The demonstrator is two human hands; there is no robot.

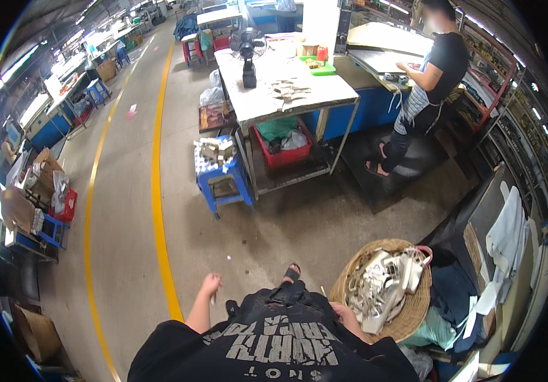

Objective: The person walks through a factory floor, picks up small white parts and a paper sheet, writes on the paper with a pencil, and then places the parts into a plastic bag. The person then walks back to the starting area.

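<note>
Left hand (211, 284) loosely curled beside the thigh, grip unclear, right hand (344, 313) at wicker basket (407, 318) rim, fingers hidden, contents a pale tangle.

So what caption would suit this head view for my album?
Left hand hangs empty, right hand beside a woven basket of pale pieces; a co-worker stands at a bench.

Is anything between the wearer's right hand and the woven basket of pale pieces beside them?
Nothing visible. The right hand hangs right beside the woven basket, at its near rim, with no object in the gap.
</note>
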